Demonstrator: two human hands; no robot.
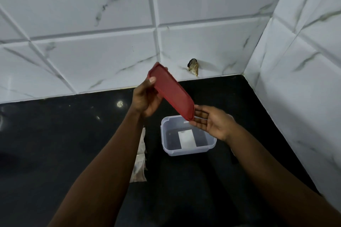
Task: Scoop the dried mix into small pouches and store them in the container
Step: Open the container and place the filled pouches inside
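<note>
Left hand (145, 97) grips the red lid (170, 91) at frame centre, the right hand (212, 122) (fingers straight) only props it; it could slip onto the container (188, 152).

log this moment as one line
left hand: grips red lid | right hand: open, fingers at lid edge | container: uncovered, on counter | pouches: outside container

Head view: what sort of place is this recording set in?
Probably a home kitchen corner: a glossy black countertop meets white marble-look wall tiles on two sides, and a clear plastic food container stands open on it, red lid held above.
</note>
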